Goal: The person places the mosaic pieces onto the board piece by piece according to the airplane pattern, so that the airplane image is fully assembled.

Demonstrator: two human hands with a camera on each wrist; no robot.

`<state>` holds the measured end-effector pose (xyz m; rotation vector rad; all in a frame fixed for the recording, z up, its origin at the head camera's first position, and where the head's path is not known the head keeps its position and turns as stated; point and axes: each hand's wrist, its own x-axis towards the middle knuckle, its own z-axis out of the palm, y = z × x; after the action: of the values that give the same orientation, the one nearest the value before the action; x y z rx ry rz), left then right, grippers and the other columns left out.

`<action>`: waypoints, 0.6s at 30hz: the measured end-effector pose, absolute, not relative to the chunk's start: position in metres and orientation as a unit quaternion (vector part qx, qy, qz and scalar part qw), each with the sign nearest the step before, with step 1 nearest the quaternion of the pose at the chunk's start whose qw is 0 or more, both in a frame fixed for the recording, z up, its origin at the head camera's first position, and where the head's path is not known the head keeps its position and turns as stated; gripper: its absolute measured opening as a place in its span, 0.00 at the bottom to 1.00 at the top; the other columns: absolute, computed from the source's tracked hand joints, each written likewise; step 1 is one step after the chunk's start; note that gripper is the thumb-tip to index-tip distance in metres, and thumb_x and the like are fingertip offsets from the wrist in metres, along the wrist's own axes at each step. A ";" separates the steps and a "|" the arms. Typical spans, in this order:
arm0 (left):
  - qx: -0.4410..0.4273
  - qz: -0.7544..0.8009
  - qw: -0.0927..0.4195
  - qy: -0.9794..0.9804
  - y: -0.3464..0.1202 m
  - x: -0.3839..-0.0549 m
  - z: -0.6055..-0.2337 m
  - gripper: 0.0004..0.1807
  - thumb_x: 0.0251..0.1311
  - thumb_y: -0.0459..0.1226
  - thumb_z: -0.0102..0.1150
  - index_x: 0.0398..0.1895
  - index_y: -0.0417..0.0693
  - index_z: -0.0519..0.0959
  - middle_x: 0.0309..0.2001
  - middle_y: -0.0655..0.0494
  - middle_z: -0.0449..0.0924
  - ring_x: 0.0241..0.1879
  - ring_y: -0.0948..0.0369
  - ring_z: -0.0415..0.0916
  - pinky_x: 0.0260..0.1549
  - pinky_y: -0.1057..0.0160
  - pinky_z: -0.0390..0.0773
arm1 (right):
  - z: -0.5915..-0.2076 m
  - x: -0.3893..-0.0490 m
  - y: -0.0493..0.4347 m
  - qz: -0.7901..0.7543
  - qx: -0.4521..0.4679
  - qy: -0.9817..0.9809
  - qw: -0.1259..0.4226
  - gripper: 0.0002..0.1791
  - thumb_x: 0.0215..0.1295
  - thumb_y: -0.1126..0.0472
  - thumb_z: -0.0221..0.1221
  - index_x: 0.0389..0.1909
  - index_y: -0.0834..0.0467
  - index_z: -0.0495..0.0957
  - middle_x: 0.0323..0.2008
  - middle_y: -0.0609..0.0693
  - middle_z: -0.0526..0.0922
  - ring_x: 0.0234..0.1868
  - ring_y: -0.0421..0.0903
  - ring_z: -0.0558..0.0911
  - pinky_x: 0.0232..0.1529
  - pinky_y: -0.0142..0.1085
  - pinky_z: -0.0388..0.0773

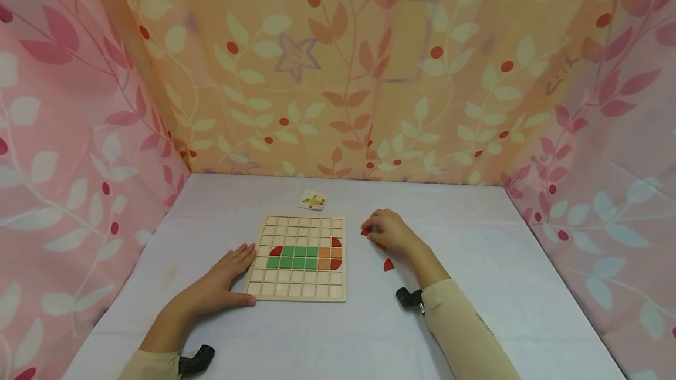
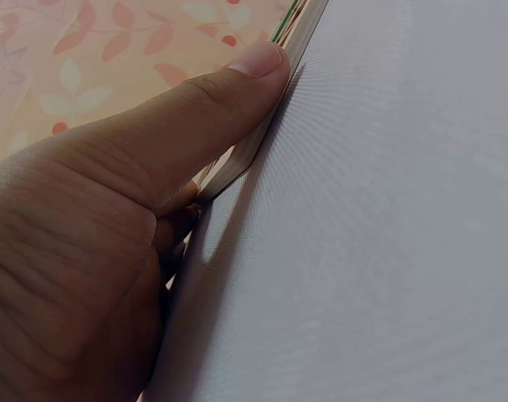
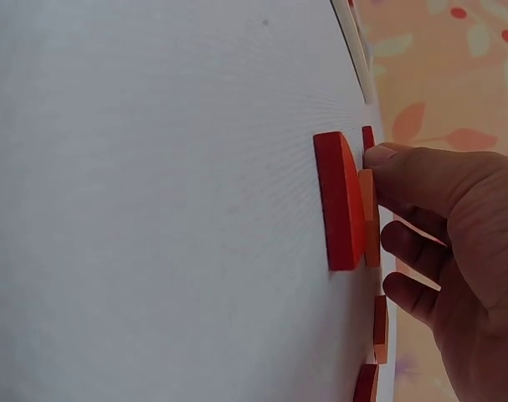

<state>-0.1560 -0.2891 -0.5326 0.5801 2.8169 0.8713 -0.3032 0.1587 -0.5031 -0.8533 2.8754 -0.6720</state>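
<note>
left hand (image 1: 220, 280) lies spread along the left edge of the board (image 1: 296, 276), thumb at its near corner, presumably so it can't slide. past the board's right rim, a strip of white table (image 1: 364, 280) leaves me room to move; beyond it my right hand (image 1: 394, 234) pinches a red piece (image 1: 365, 231), another red wedge (image 1: 388, 265) lying nearer me.

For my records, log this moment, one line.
Left hand: touching pale wooden grid board; right hand: pinching partly hidden red piece; board: partly filled

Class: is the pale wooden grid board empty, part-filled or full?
Part-filled: the board carries green squares, orange squares and red quarter-circles, but its top row is bare.
</note>
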 end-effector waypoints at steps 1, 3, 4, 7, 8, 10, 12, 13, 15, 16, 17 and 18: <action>0.192 0.288 0.068 0.936 -0.289 -0.156 -0.533 0.66 0.44 0.66 0.74 0.81 0.46 0.55 0.83 0.55 0.47 0.83 0.48 0.39 0.70 0.81 0.23 | -0.503 -0.303 0.159 -0.217 -0.278 0.935 0.034 0.12 0.66 0.62 0.67 0.50 0.52 0.88 0.47 0.46 0.84 0.52 0.47 0.76 0.59 0.46 0.74; 0.191 0.286 0.069 0.936 -0.290 -0.157 -0.534 0.66 0.43 0.67 0.74 0.82 0.47 0.55 0.83 0.55 0.47 0.83 0.48 0.39 0.70 0.81 0.23 | -0.502 -0.302 0.158 -0.212 -0.282 0.935 0.031 0.12 0.66 0.62 0.67 0.50 0.52 0.88 0.46 0.46 0.84 0.52 0.47 0.76 0.59 0.46 0.74; 0.190 0.285 0.069 0.937 -0.290 -0.157 -0.535 0.66 0.43 0.67 0.73 0.82 0.48 0.55 0.83 0.56 0.47 0.83 0.48 0.39 0.71 0.80 0.24 | -0.501 -0.302 0.158 -0.208 -0.285 0.935 0.029 0.13 0.66 0.62 0.67 0.50 0.52 0.88 0.46 0.46 0.84 0.51 0.46 0.76 0.59 0.46 0.74; 0.190 0.286 0.070 0.937 -0.290 -0.158 -0.536 0.66 0.43 0.68 0.73 0.82 0.49 0.55 0.83 0.56 0.47 0.83 0.49 0.39 0.71 0.79 0.24 | -0.499 -0.302 0.155 -0.203 -0.295 0.933 0.021 0.13 0.66 0.61 0.67 0.51 0.53 0.87 0.47 0.46 0.83 0.51 0.47 0.76 0.59 0.45 0.75; 0.190 0.286 0.070 0.936 -0.290 -0.158 -0.536 0.66 0.43 0.68 0.73 0.82 0.48 0.55 0.83 0.56 0.47 0.83 0.49 0.39 0.72 0.79 0.24 | -0.498 -0.301 0.154 -0.203 -0.298 0.932 0.018 0.13 0.66 0.61 0.67 0.51 0.53 0.87 0.47 0.46 0.83 0.51 0.47 0.76 0.59 0.45 0.75; 0.192 0.286 0.069 0.936 -0.290 -0.158 -0.537 0.66 0.43 0.68 0.73 0.82 0.47 0.55 0.83 0.55 0.47 0.83 0.48 0.39 0.72 0.79 0.24 | -0.496 -0.301 0.151 -0.209 -0.303 0.930 0.015 0.14 0.67 0.61 0.67 0.52 0.53 0.87 0.47 0.46 0.83 0.52 0.47 0.76 0.61 0.45 0.74; 0.198 0.284 0.066 0.936 -0.290 -0.157 -0.536 0.66 0.43 0.67 0.73 0.81 0.46 0.55 0.83 0.54 0.48 0.83 0.48 0.40 0.71 0.81 0.24 | -0.492 -0.299 0.147 -0.218 -0.307 0.926 0.011 0.14 0.67 0.60 0.66 0.52 0.54 0.87 0.47 0.46 0.82 0.54 0.47 0.76 0.62 0.46 0.74; 0.202 0.284 0.064 0.935 -0.291 -0.157 -0.536 0.66 0.44 0.67 0.73 0.81 0.45 0.55 0.83 0.53 0.48 0.82 0.47 0.40 0.70 0.81 0.23 | -0.490 -0.298 0.145 -0.222 -0.309 0.925 0.009 0.14 0.67 0.60 0.66 0.53 0.53 0.87 0.47 0.45 0.82 0.54 0.47 0.76 0.63 0.46 0.73; 0.208 0.283 0.060 0.934 -0.291 -0.157 -0.535 0.65 0.44 0.66 0.73 0.81 0.44 0.55 0.83 0.52 0.48 0.82 0.46 0.41 0.69 0.82 0.23 | -0.486 -0.296 0.140 -0.229 -0.314 0.922 0.004 0.14 0.67 0.60 0.66 0.53 0.53 0.87 0.46 0.45 0.82 0.55 0.47 0.76 0.64 0.46 0.73; 0.210 0.283 0.058 0.934 -0.291 -0.157 -0.535 0.65 0.45 0.66 0.73 0.81 0.44 0.56 0.83 0.52 0.48 0.82 0.46 0.41 0.69 0.83 0.23 | -0.484 -0.295 0.137 -0.230 -0.318 0.920 0.000 0.14 0.67 0.60 0.66 0.53 0.53 0.87 0.46 0.44 0.81 0.54 0.47 0.76 0.64 0.46 0.73; 0.210 0.284 0.057 0.934 -0.291 -0.156 -0.535 0.65 0.45 0.66 0.73 0.81 0.44 0.56 0.83 0.52 0.49 0.82 0.46 0.41 0.69 0.83 0.23 | -0.482 -0.294 0.134 -0.232 -0.322 0.918 -0.003 0.14 0.67 0.60 0.66 0.53 0.53 0.87 0.46 0.44 0.81 0.54 0.47 0.76 0.63 0.46 0.73; 0.211 0.285 0.055 0.934 -0.292 -0.156 -0.535 0.65 0.45 0.66 0.73 0.81 0.44 0.56 0.83 0.52 0.49 0.82 0.46 0.41 0.69 0.83 0.23 | -0.481 -0.293 0.131 -0.233 -0.326 0.916 -0.006 0.14 0.67 0.60 0.67 0.53 0.53 0.87 0.46 0.44 0.81 0.54 0.46 0.76 0.63 0.46 0.73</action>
<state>-0.1562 -0.2916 -0.5347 0.6396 2.8341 0.8639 -0.2934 0.1311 -0.4810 -1.0295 2.8895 -0.7339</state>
